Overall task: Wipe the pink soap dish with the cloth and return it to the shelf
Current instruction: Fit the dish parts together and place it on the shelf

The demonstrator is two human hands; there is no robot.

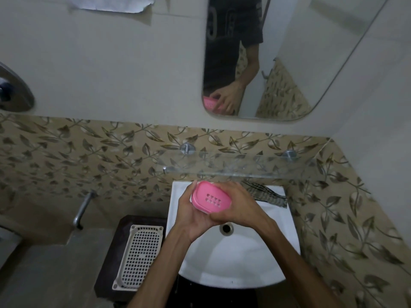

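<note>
The pink soap dish (210, 200), oval with small drain holes in its floor, is held tilted above the back of the white sink (233, 265). My left hand (191, 215) grips its left side from below. My right hand (239, 206) curls around its right edge. A checked cloth (265, 193) lies on the sink's back rim to the right, partly hidden behind my right hand. Just above the dish runs the glass shelf (240, 166), fixed to the leaf-patterned tiles.
A white plastic grid tray (139, 256) rests on a dark stand left of the sink. A metal tap (83, 210) sticks out of the wall further left. Over the shelf hangs a mirror (278, 63). The sink drain (226, 228) sits below my hands.
</note>
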